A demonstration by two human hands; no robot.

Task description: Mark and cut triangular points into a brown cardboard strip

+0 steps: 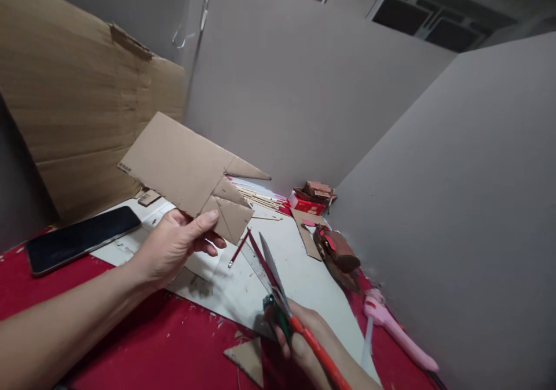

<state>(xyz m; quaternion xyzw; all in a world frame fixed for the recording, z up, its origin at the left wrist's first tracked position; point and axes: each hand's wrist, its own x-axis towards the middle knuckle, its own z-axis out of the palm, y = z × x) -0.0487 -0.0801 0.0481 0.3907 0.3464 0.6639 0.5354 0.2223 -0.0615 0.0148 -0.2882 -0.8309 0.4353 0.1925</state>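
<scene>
The left forearm (78, 323) lies closest, a phone (84, 236) beyond it. The left hand (176, 245) pinches the cut cardboard (182, 161) between thumb and fingers. Right of that hand is a pencil (238, 251); farther right, the right hand (308, 338) curls around scissors (319, 349), blades parted, a pink tool (402, 332) to its right.

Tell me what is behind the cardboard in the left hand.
Past the edges of the cardboard, a big brown sheet, the wall and some sticks show. What its middle covers, and whether the sticks run on behind it, cannot be seen.
</scene>
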